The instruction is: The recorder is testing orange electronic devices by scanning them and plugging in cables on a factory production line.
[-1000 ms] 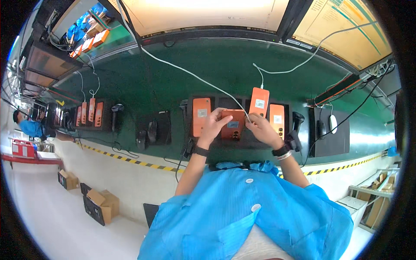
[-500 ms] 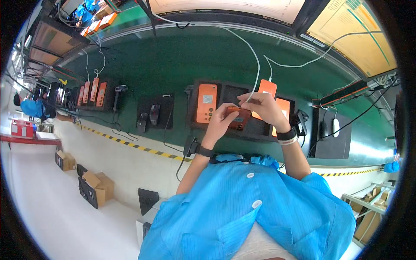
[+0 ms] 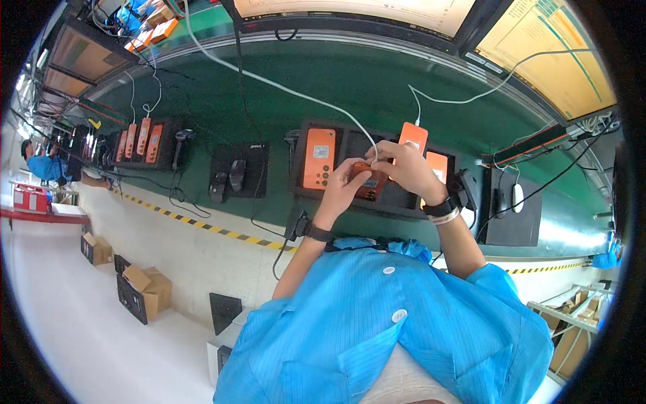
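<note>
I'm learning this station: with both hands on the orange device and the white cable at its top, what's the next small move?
Probably push the cable plug into the device: the right hand pinches the cable end at its top while the left hand steadies it.

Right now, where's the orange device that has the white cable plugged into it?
In the head view, the orange device is held between the left hand and right hand, above the black tray, right of another orange handset.
</note>
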Motion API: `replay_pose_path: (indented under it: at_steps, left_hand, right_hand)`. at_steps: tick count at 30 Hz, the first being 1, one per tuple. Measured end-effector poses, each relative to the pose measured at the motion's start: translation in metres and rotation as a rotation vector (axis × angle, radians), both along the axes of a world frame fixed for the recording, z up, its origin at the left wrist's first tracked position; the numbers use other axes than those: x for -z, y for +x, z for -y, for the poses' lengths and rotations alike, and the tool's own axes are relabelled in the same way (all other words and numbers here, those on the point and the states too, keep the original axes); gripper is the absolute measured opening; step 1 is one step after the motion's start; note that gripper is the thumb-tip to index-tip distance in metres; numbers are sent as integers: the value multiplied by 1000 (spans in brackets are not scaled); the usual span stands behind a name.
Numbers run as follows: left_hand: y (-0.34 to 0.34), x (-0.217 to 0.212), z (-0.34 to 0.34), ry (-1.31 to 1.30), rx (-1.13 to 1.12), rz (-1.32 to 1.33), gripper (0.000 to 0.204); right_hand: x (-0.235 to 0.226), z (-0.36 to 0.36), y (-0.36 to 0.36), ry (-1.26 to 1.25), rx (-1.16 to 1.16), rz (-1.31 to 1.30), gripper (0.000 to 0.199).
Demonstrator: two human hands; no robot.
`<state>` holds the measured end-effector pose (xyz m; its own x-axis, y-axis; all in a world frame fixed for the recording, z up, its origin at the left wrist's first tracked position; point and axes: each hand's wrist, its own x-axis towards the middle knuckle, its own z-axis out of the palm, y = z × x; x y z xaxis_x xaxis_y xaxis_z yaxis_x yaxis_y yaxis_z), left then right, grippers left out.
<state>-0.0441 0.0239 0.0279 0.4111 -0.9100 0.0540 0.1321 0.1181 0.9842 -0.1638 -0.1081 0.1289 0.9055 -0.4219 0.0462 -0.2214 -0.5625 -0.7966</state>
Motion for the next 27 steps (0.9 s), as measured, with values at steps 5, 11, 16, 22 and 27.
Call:
replay_pose_path:
  at_steps: [5,11,16,22,27]
  left_hand:
    - [-9,-6,-5,-7,-182,118,28]
    - [-14,-162,-76,-254,-234,-92,21]
    - [-55,-278,-165,-827,-261,-134,18]
    - [-87,-314,-214,-938,-601,-79,10]
    - [-67,-307,-266,-1203,-740,10,11]
  right_hand:
    - [3,-5,-7,67,28,-37,20]
    - [52,22,-10,344,-24,-17,36]
    - [104,80,9,308,76,127,44]
    - [116,73,38,-456,259,23,36]
    - [67,-125,100,-117,-292,-111,25]
